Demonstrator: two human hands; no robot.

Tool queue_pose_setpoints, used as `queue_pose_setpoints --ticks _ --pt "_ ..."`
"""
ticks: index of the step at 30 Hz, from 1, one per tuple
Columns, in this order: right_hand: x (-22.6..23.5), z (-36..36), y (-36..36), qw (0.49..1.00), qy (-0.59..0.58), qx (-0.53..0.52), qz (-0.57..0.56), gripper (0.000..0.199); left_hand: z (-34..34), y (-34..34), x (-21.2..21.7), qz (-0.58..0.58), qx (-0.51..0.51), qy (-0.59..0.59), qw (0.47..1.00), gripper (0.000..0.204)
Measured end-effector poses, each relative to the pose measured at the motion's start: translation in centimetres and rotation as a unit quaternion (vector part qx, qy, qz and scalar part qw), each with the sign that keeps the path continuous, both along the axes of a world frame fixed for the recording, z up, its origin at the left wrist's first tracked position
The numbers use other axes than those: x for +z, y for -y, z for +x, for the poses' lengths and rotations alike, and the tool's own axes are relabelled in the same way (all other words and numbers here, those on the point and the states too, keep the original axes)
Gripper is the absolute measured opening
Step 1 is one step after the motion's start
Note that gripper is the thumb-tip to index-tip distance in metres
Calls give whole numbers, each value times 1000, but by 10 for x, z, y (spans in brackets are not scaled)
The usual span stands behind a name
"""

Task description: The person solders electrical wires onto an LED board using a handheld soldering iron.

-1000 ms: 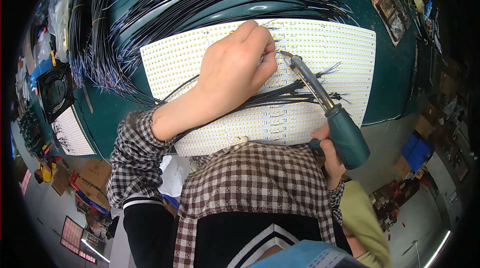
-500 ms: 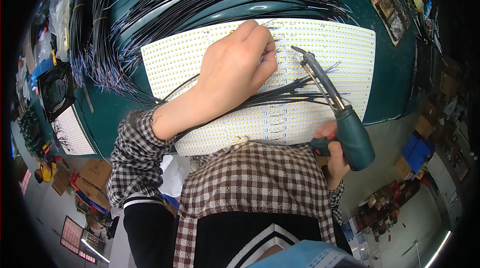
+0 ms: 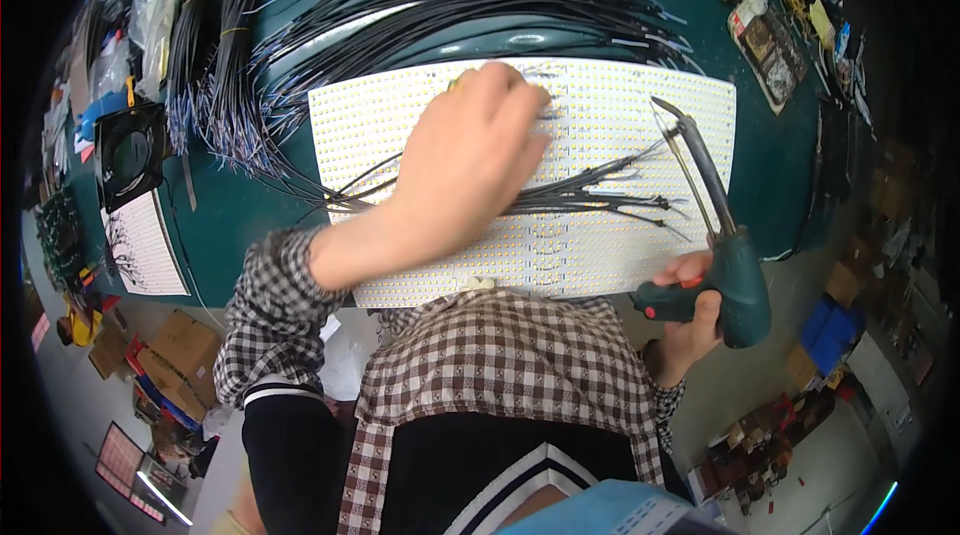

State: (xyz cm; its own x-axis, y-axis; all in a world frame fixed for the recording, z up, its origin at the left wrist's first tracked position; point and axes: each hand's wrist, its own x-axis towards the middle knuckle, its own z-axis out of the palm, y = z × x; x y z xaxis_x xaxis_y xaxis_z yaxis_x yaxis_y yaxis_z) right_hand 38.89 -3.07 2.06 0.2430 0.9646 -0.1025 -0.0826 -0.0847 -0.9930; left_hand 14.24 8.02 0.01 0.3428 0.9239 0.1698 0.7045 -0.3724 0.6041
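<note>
Pressing hand: the left hand [image 3: 470, 160] lies palm down on the white LED panel [image 3: 610, 125], fingers curled loosely at the panel's upper middle, closed on nothing that shows; whether the fingertips pinch a wire cannot be told.
Wires under the hand: a thin bundle of black wires [image 3: 590, 200] runs across the panel from beneath the left palm toward the right, its bare ends fanning out near the panel's right part.
Gripping hand: the right hand [image 3: 690, 320] is wrapped tight round the handle of a dark green soldering gun [image 3: 735, 270], held off the desk's near edge, just beside the panel's lower right corner.
Gun tip: the long metal barrel [image 3: 695, 160] slants up and leftward over the right part of the panel, its tip above the surface near the upper right; contact with the panel cannot be told.
Panel place: the panel lies flat on the green desk [image 3: 780, 145], directly before the person, its near edge touching the checked shirt [image 3: 500, 365].
Sleeve: the left forearm comes in from the lower left in a checked cuff [image 3: 270, 310].
Farther out: loose black cables [image 3: 450, 5] spread across the desk beyond the panel, tied bundles [image 3: 215, 45] at the left.
Left edge: a black square fan [image 3: 130, 150] and a white printed sheet [image 3: 145, 245] lie well apart from the hands.
</note>
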Motion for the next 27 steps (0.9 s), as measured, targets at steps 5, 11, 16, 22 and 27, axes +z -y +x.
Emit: queue_pose_setpoints --ticks 5,11,16,22,27 --pt "-2 8 5 999 39 2 26 68 -6 30 12 -26 -102 -6 994 25" --pt "-4 10 7 997 56 -13 59 67 -1 46 -7 -96 -136 48 985 17" --pt "-3 12 10 995 69 -10 72 69 -3 51 0 -102 -115 61 986 11" --pt "0 7 4 995 59 -27 80 66 -24 50 35 -86 -1 -50 995 9" --pt "0 8 3 997 55 15 59 74 -46 42 34 -69 4 -182 981 15"
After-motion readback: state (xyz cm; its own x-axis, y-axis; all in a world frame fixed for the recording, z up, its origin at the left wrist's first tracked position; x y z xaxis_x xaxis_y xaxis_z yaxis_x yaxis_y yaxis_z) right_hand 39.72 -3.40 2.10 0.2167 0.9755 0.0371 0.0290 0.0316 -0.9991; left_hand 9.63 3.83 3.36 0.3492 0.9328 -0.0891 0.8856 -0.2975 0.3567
